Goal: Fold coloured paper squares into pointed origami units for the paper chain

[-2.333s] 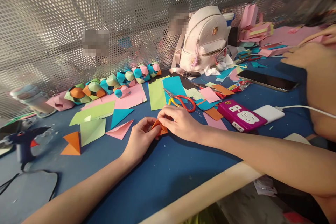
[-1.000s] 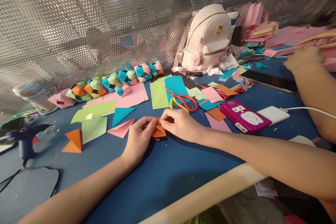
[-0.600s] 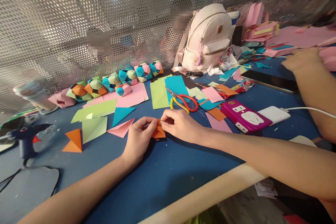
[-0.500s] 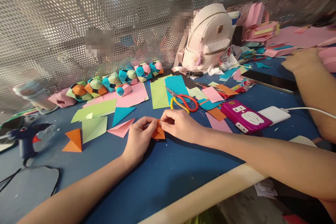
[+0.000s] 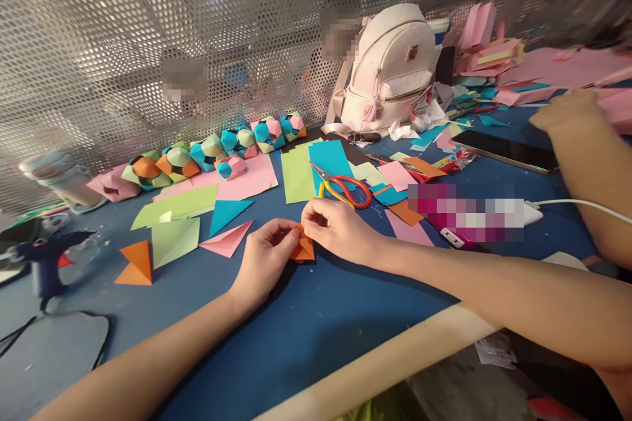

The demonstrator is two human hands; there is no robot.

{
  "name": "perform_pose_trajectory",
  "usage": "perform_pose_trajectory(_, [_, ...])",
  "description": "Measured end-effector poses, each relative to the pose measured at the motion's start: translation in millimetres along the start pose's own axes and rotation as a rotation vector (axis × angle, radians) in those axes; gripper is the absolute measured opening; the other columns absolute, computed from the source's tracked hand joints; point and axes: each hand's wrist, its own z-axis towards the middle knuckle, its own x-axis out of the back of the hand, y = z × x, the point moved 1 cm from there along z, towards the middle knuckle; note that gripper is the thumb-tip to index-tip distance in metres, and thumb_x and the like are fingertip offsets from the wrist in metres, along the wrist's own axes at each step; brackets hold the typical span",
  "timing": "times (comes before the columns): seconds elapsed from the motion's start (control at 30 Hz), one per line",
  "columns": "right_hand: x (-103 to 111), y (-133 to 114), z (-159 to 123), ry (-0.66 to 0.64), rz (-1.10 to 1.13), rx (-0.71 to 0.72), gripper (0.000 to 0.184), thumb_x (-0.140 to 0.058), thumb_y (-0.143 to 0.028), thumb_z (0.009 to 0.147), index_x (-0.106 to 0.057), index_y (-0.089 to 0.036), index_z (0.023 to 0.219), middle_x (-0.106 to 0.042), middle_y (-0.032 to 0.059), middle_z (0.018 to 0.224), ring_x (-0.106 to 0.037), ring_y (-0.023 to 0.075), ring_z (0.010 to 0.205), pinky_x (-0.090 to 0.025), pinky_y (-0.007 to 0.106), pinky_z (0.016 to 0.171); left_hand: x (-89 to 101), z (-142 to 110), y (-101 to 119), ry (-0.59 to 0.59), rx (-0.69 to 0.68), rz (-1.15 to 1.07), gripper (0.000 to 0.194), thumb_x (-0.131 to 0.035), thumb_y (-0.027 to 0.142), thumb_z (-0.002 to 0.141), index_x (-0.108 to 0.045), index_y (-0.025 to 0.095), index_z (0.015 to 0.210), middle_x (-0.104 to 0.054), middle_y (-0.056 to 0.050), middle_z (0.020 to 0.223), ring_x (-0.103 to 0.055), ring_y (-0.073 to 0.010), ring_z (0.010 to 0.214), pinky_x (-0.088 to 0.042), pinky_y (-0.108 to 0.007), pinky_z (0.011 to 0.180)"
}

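Note:
Between both hands, just above the blue table (image 5: 320, 316), is a small folded piece of orange paper (image 5: 306, 250). My left hand (image 5: 266, 256) pinches its left side between thumb and fingers. At its upper right edge, my right hand (image 5: 340, 230) has its thumb and fingertips closed on the paper; the fingers partly hide that edge. Left of my left hand lie a folded pink paper (image 5: 227, 241) and a blue paper triangle (image 5: 228, 216). Scissors (image 5: 345, 191) with red and yellow handles lie just beyond my right hand. Another folded orange paper (image 5: 135, 264) rests farther left.
A glue gun (image 5: 47, 263) with a cord stands at left. Several folded paper balls (image 5: 205, 154) line the back, near a backpack (image 5: 390, 72). A phone (image 5: 503, 150) and a purple power bank (image 5: 447, 223) with a white cable are at right, by another person's hand (image 5: 567, 112).
The orange paper has turned slightly and shifted a little to the right between my hands. Both hands keep hold of it, and the view has moved slightly.

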Motion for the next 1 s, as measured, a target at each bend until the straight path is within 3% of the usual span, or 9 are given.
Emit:
perform_pose_trajectory(0.17, [1.5, -0.7, 1.0, -0.018, 0.059, -0.032, 0.012, -0.050, -0.016, 0.078, -0.046, -0.019, 0.067, -0.049, -0.0036, 0.063, -0.044, 0.0092, 0.059, -0.036, 0.023, 0.055, -0.6, 0.6, 0.5, -0.004, -0.001, -0.010, 0.022, -0.067, 0.037, 0.073, -0.068, 0.015, 0.076, -0.066, -0.002, 0.071, -0.058, -0.0134, 0.064, -0.046, -0.023, 0.060])
perform_pose_trajectory(0.33, [0.1, -1.4, 0.7, -0.034, 0.104, -0.097, 0.015, -0.052, -0.028, 0.084, -0.052, -0.018, 0.072, -0.053, -0.0024, 0.068, -0.047, 0.0101, 0.061, -0.038, 0.024, 0.057, 0.2, 1.8, -3.7, 0.042, 0.051, -0.161, 0.027, -0.068, 0.042, 0.074, -0.062, 0.016, 0.081, -0.065, 0.000, 0.069, -0.062, -0.0147, 0.059, -0.051, -0.027, 0.060])
perform_pose_trajectory(0.53, [-3.6, 2.4, 0.0, -0.022, 0.011, -0.093, 0.015, -0.055, -0.019, 0.081, -0.049, -0.018, 0.067, -0.051, -0.0037, 0.062, -0.046, 0.0098, 0.058, -0.037, 0.023, 0.056, 0.6, 2.4, -6.7, 0.036, 0.034, -0.203, 0.026, -0.066, 0.040, 0.077, -0.062, 0.017, 0.085, -0.065, -0.001, 0.077, -0.063, -0.0148, 0.062, -0.053, -0.028, 0.062])
perform_pose_trajectory(0.67, [-3.8, 4.1, 0.8, -0.014, -0.016, -0.081, 0.016, -0.056, -0.019, 0.081, -0.049, -0.018, 0.067, -0.050, -0.0042, 0.059, -0.046, 0.0092, 0.056, -0.037, 0.023, 0.055, 3.1, 2.3, -5.5, 0.087, -0.034, -0.074, 0.023, -0.063, 0.038, 0.079, -0.067, 0.017, 0.088, -0.067, -0.002, 0.083, -0.060, -0.0135, 0.072, -0.048, -0.024, 0.066])
perform_pose_trajectory(1.0, [-2.4, 0.9, -0.1, -0.003, -0.108, -0.040, 0.019, -0.058, -0.006, 0.076, -0.049, -0.017, 0.064, -0.052, -0.0041, 0.058, -0.047, 0.0081, 0.054, -0.037, 0.021, 0.055, 3.5, 2.2, -3.2, 0.094, -0.065, 0.015, 0.022, -0.061, 0.036, 0.080, -0.067, 0.016, 0.078, -0.062, 0.000, 0.070, -0.052, -0.0122, 0.067, -0.042, -0.023, 0.063])
